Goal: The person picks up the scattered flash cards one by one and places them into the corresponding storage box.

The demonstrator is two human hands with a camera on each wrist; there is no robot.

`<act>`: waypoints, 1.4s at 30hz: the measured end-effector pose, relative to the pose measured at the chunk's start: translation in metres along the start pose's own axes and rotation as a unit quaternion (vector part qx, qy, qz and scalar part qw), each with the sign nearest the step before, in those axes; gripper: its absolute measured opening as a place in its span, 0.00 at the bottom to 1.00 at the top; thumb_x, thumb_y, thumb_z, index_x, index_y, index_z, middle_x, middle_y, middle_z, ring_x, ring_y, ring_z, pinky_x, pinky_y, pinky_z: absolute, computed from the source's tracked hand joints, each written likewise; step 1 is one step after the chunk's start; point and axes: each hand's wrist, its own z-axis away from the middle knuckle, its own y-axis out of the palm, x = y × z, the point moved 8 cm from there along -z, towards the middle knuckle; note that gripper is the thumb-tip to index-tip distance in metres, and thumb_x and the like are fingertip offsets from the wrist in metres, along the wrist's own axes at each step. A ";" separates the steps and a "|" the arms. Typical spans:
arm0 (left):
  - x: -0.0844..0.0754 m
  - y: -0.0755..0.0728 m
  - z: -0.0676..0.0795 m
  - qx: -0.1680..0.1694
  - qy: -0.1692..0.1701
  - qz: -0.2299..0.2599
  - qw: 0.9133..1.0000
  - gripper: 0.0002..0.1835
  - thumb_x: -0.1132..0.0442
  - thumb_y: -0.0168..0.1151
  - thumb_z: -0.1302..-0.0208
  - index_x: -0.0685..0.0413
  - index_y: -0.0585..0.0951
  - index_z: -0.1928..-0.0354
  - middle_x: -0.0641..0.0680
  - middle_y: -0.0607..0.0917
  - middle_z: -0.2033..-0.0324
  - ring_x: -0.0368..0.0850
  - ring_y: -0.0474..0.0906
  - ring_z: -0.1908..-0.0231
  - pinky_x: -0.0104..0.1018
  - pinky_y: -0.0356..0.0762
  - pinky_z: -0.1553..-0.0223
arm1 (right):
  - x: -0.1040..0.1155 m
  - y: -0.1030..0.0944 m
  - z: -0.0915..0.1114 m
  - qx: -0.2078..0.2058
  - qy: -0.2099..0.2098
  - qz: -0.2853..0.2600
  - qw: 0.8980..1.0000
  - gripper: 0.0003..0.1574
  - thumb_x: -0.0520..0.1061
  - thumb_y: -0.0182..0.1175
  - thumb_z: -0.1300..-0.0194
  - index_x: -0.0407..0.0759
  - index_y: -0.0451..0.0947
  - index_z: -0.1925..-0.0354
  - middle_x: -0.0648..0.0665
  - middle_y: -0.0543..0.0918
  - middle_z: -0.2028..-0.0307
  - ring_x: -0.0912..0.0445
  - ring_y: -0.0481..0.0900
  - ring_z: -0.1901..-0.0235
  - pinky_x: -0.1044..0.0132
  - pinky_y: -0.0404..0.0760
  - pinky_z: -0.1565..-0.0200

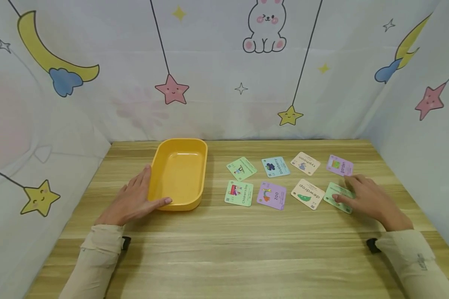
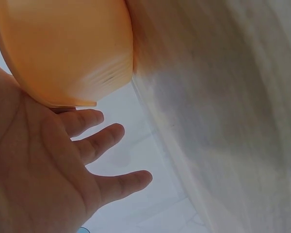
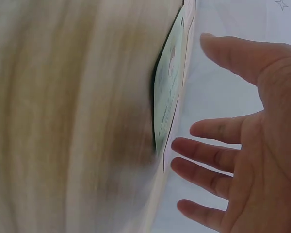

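My left hand (image 1: 134, 199) rests against the left side of a yellow plastic tray (image 1: 202, 182), its thumb lying along the near rim. In the left wrist view the tray's wall (image 2: 72, 48) touches the palm, and the fingers (image 2: 123, 185) stretch out straight. At the right, my right hand (image 1: 374, 201) hovers over a green card (image 1: 338, 190), partly covering it. The right wrist view shows its spread fingers (image 3: 203, 151) apart from the green card (image 3: 167, 80), holding nothing. Nearby lie a purple "garden" card (image 1: 339, 165) and a cream "dewdrop" card (image 1: 307, 194).
More picture cards lie in two rows: "typhoon" (image 1: 305, 163), "blueberry" (image 1: 275, 166), "zoo" (image 1: 271, 195), "Children's Day" (image 1: 239, 192) and another green card (image 1: 241, 168). All rest on a wood-grain table (image 1: 224, 253). White printed cloth (image 1: 217, 112) stands behind and at both sides.
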 end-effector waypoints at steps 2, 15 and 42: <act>0.000 0.000 0.000 0.001 0.000 0.000 1.000 0.66 0.22 0.51 0.38 0.63 0.36 0.20 0.66 0.43 0.20 0.70 0.47 0.24 0.76 0.48 0.32 | -0.001 0.002 0.000 0.008 0.001 -0.002 1.000 0.60 0.72 0.58 0.32 0.24 0.60 0.28 0.19 0.65 0.35 0.23 0.65 0.40 0.25 0.67 0.44; -0.001 0.002 0.002 0.004 0.004 0.005 1.000 0.66 0.23 0.52 0.37 0.64 0.35 0.20 0.66 0.42 0.20 0.72 0.47 0.24 0.73 0.47 0.30 | -0.001 0.003 -0.001 0.023 -0.011 -0.013 1.000 0.52 0.67 0.68 0.39 0.23 0.74 0.40 0.23 0.73 0.47 0.31 0.73 0.49 0.35 0.74 0.50; -0.001 -0.002 0.000 0.004 0.009 0.016 1.000 0.66 0.24 0.54 0.37 0.63 0.34 0.20 0.68 0.45 0.21 0.71 0.48 0.24 0.76 0.50 0.32 | -0.017 0.001 -0.035 0.125 0.010 -0.084 0.989 0.36 0.55 0.76 0.43 0.26 0.75 0.58 0.37 0.81 0.65 0.50 0.73 0.67 0.58 0.74 0.65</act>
